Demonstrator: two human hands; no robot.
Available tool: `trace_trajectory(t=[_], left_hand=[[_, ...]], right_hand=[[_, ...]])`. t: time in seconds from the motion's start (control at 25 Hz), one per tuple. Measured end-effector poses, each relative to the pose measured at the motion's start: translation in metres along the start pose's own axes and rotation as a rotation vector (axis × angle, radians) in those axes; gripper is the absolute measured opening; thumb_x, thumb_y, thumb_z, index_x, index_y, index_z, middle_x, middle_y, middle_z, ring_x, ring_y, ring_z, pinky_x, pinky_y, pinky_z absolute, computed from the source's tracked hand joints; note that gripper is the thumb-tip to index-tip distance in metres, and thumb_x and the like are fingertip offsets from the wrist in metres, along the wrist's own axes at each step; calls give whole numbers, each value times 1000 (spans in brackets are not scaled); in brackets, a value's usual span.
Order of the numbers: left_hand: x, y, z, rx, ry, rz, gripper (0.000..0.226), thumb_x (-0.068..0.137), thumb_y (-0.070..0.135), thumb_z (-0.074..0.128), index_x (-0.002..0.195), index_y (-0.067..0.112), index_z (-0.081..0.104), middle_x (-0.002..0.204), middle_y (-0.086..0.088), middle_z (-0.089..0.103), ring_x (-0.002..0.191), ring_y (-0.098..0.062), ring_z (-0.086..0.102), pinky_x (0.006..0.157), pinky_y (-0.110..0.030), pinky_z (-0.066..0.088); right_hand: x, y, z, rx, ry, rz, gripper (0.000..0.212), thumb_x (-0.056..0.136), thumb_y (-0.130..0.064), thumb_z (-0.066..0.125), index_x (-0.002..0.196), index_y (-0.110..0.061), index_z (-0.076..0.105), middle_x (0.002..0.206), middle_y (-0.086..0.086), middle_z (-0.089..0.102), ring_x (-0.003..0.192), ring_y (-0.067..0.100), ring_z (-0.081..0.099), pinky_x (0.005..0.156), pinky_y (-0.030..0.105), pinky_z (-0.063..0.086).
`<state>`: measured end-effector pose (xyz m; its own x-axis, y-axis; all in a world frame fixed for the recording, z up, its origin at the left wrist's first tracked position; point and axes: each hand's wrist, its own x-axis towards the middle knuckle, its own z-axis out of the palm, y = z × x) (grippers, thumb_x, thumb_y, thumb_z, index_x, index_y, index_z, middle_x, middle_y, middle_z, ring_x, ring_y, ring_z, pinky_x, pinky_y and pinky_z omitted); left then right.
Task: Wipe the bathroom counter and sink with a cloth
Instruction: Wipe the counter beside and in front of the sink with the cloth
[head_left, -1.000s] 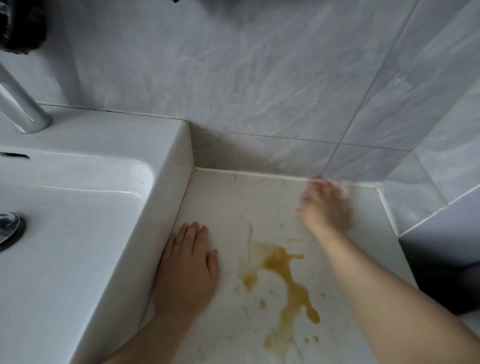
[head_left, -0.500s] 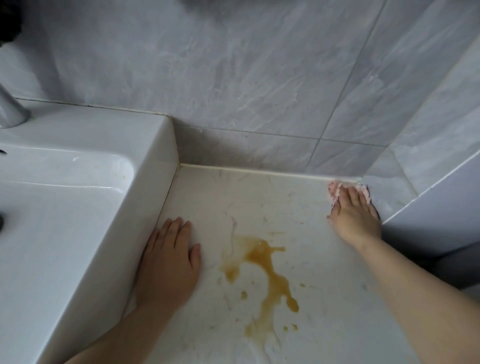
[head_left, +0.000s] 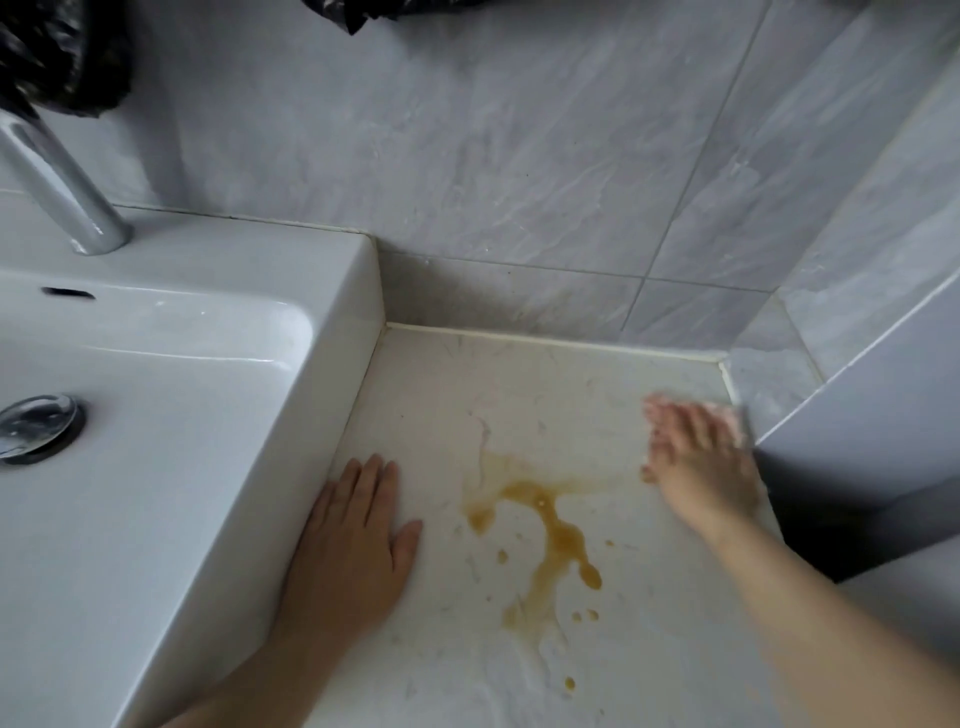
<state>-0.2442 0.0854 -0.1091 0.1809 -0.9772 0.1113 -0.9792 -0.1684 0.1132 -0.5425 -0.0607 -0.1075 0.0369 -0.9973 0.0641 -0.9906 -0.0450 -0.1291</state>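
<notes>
right hand (head_left: 696, 462), blurred, fingers spread flat on a pink cloth (head_left: 724, 415), has slid from the back corner along the right edge of the counter (head_left: 467, 389) — the amber spill (head_left: 550, 525) beside it untouched; left hand (head_left: 353, 540) lies flat, holding nothing, against the sink (head_left: 337, 291)

Two hands: left hand (head_left: 348, 545), right hand (head_left: 696, 467). One pink cloth (head_left: 726, 415) under the right. One sink (head_left: 332, 291) beside the left; one faucet (head_left: 62, 192); one drain plug (head_left: 36, 426). One amber spill (head_left: 556, 525) between hands.
</notes>
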Motion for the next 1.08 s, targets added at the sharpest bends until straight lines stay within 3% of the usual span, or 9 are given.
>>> trace_trajectory(t=[0.08, 0.12, 0.24, 0.36, 0.56, 0.64, 0.84, 0.88, 1.08], left_hand=[[-8, 0, 0, -33, -22, -45, 73, 95, 48, 9, 125, 0, 55, 127, -18, 57, 117, -34, 54, 101, -38, 27], [-9, 1, 0, -56, -34, -67, 72, 94, 48, 11, 125, -1, 54, 128, -18, 56, 117, -33, 54, 102, -37, 26], [-6, 1, 3, -71, -6, -96, 71, 91, 50, 21, 125, -4, 54, 127, -20, 56, 118, -33, 53, 104, -35, 26], [-7, 1, 3, -90, 12, -101, 66, 84, 45, 34, 121, -5, 56, 124, -20, 58, 116, -32, 55, 103, -33, 27], [-7, 0, 3, -118, 40, -112, 62, 82, 40, 36, 122, -3, 56, 123, -17, 59, 115, -30, 56, 103, -35, 36], [-7, 2, 0, -120, 67, -110, 60, 81, 38, 38, 118, -4, 58, 121, -19, 60, 113, -31, 57, 102, -33, 31], [-8, 3, -1, -133, 57, -122, 59, 81, 38, 38, 118, -3, 59, 122, -17, 60, 114, -30, 57, 102, -32, 28], [-7, 3, 0, -131, 57, -117, 59, 81, 38, 38, 118, -3, 59, 122, -17, 60, 114, -30, 57, 102, -32, 28], [-6, 2, 1, -94, 48, -98, 60, 80, 38, 37, 121, -2, 57, 122, -16, 60, 113, -28, 58, 100, -35, 39]], right_hand=[[0, -8, -7, 47, -90, 234, 50, 96, -37, 22, 144, -26, 27, 155, 4, 21, 144, 23, 10, 118, 41, -3], [-2, -28, -8, 53, -104, 261, 50, 97, -35, 27, 146, -27, 24, 156, 4, 17, 145, 24, 5, 118, 40, -6], [-10, -112, 5, 82, -108, -28, 53, 99, -33, 29, 149, -32, 15, 160, -1, 4, 146, 22, -7, 116, 37, -9], [-11, -197, 9, 158, -294, -361, 60, 98, -28, 34, 150, -31, 5, 159, -6, -8, 145, 19, -15, 115, 36, -9], [-3, -241, 12, 152, -395, -631, 49, 102, -36, 18, 150, -31, 11, 159, -9, -1, 146, 16, -9, 115, 37, -6], [5, -214, 11, 91, -382, -585, 50, 101, -39, 17, 150, -33, 8, 159, -10, -3, 146, 15, -10, 115, 37, -6], [30, -172, 7, 36, -339, -144, 52, 100, -34, 16, 151, -29, 5, 159, -5, -4, 146, 22, -9, 115, 44, -7], [29, -188, 8, 67, -338, -151, 51, 101, -34, 16, 151, -28, 5, 160, -4, -4, 146, 24, -10, 114, 46, -9], [0, -264, 20, 171, -318, -518, 51, 102, -33, 19, 151, -22, 11, 160, -3, 3, 146, 19, -7, 115, 43, -7]])
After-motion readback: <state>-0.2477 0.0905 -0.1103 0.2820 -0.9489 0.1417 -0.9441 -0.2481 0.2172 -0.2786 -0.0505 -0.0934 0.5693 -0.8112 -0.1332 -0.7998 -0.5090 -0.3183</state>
